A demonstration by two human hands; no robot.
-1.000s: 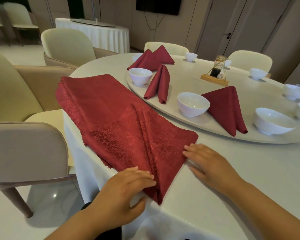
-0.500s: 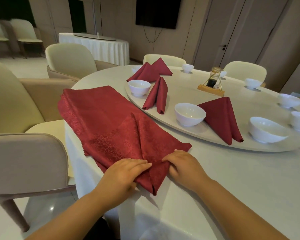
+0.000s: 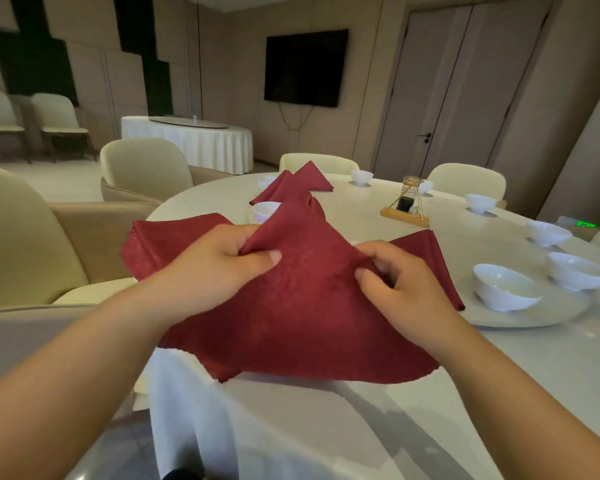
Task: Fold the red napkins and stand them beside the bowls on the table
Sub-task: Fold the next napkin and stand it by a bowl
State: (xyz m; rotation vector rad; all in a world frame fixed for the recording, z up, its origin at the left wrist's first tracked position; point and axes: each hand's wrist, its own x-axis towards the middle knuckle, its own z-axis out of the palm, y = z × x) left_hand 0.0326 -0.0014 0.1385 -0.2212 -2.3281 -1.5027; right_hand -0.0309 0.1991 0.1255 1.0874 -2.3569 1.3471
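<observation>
Both hands lift a red napkin (image 3: 302, 299) above the counter (image 3: 499, 358) edge, left hand (image 3: 219, 268) and right hand (image 3: 400, 289) each pinching a fold. It hides the bowl (image 3: 265, 211) behind, except the rim.

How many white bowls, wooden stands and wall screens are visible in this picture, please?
White bowls: 8, two of them partly hidden
Wooden stand: 1
Wall screen: 1
Total: 10
</observation>
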